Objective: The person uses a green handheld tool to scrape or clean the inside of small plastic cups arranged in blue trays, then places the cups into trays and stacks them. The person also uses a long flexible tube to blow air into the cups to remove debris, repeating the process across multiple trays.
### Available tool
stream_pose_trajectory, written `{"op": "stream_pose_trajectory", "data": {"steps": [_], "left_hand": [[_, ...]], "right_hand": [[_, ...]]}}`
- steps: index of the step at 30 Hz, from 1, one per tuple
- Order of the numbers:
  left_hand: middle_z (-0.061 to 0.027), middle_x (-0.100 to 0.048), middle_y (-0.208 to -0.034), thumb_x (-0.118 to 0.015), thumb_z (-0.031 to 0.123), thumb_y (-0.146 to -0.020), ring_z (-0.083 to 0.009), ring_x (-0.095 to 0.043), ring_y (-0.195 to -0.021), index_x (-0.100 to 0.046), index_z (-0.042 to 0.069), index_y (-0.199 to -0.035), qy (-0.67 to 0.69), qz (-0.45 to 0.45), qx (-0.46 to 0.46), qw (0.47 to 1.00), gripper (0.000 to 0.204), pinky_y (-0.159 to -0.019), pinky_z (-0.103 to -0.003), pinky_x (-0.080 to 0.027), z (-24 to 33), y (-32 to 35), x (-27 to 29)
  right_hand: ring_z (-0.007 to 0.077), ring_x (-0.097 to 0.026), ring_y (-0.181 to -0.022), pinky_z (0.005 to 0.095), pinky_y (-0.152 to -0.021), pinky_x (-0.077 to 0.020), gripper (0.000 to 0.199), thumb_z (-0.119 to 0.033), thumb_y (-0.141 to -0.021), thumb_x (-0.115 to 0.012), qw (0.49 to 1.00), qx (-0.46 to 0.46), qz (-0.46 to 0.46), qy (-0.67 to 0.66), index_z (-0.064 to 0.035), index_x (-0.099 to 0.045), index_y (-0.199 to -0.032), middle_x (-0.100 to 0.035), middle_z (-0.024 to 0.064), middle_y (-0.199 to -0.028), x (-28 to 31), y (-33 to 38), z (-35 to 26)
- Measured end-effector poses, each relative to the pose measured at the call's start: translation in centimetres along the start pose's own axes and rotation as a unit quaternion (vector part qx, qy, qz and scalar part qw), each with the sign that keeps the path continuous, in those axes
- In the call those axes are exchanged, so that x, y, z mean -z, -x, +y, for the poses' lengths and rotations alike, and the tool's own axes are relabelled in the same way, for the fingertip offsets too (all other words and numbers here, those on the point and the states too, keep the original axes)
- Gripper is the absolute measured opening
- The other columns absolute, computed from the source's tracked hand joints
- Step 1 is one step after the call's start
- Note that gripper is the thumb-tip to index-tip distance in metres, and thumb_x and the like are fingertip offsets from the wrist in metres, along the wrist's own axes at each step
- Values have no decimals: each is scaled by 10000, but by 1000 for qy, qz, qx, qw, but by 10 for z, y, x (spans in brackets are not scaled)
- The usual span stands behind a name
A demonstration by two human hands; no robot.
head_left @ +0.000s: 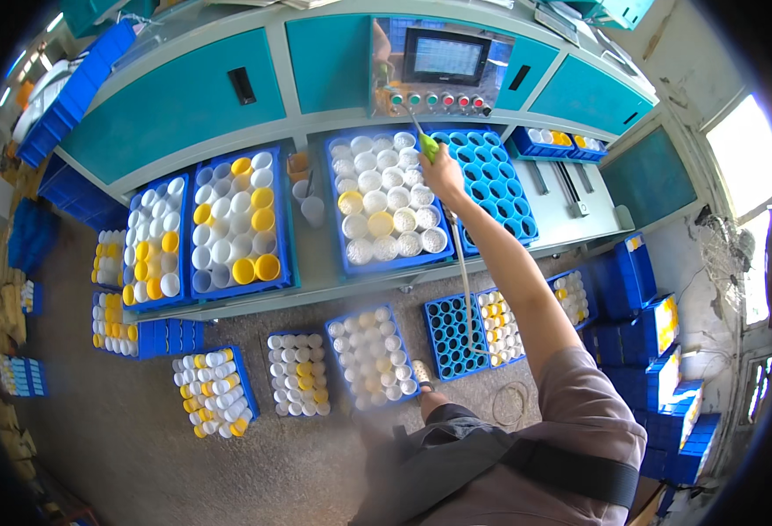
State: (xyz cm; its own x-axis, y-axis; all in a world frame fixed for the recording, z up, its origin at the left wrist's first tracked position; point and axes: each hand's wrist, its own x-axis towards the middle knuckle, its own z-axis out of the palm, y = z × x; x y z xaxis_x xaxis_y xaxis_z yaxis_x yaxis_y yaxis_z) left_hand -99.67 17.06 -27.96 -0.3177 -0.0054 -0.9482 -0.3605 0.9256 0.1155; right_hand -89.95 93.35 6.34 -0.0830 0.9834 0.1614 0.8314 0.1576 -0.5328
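My right hand (444,175) reaches forward over the bench, its fingers wrapped round a green air blow gun (429,147). The gun's thin nozzle points up at the row of buttons (432,100) on the metal control panel (388,66); whether it touches one, I cannot tell. A pale hose (463,272) hangs from the gun down past the bench edge. Below the hand sit a blue tray of white and yellow cups (375,202) and, to its right, a blue rack with round holes (491,184). My left hand is out of view.
Two more cup trays (235,219) (154,241) stand on the bench's left. Cup trays (368,355) and another holed rack (456,337) lie on the floor before me. Blue crates (666,386) are stacked at right. A loose hose coil (510,403) lies near my foot.
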Motion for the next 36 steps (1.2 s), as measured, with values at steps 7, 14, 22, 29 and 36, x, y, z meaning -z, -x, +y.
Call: {"op": "stream_pose_trajectory", "data": {"steps": [7, 14, 22, 29, 36], "left_hand": [[-114, -661, -1020, -515, 337, -964, -231, -625, -865, -618, 58, -1151, 91, 27, -43, 995, 351, -771, -401, -509, 9, 60, -61], [-107, -668, -947, -535, 308, -939, -246, -629, -908, -655, 50, -1038, -270, 46, -142, 951, 302, -816, -415, -505, -64, 76, -82], [-147, -667, -1097, -530, 315, -966, -273, -643, -976, -587, 13, -1161, 225, -1, -171, 959, 364, -838, -417, -511, 25, 52, -59], [-185, -598, -1266, -537, 298, -974, -328, -597, -1133, -451, 1, -1323, 60, -100, -185, 976, 466, -974, -474, -453, 64, 69, -91], [-186, -620, -1171, -536, 320, -958, -346, -609, -1025, -528, -12, -1198, -59, -143, -145, 977, 410, -851, -479, -500, -15, 66, -167]], "right_hand": [[470, -650, -954, 532, -818, -526, 522, -434, -904, -597, 992, -18, -102, -68, -10, -445, -1168, -670, 296, -999, -17, -8, 27], [170, -660, -650, 322, -568, -523, 473, -289, -813, -718, 862, 67, -471, -174, -80, -635, -1229, -706, 39, -744, 76, 189, 175], [285, -712, -763, 415, -656, -534, 434, -477, -845, -696, 888, -244, -372, 116, -48, -713, -911, -722, 143, -764, 167, 493, 357], [293, -694, -736, 414, -715, -544, 438, -428, -864, -700, 914, -277, -297, 21, -33, -615, -1031, -698, 158, -775, 314, 597, 382], [310, -673, -816, 394, -716, -509, 337, -339, -891, -679, 934, -356, 38, -6, -47, -626, -1052, -681, 174, -828, 397, 651, 468]]}}
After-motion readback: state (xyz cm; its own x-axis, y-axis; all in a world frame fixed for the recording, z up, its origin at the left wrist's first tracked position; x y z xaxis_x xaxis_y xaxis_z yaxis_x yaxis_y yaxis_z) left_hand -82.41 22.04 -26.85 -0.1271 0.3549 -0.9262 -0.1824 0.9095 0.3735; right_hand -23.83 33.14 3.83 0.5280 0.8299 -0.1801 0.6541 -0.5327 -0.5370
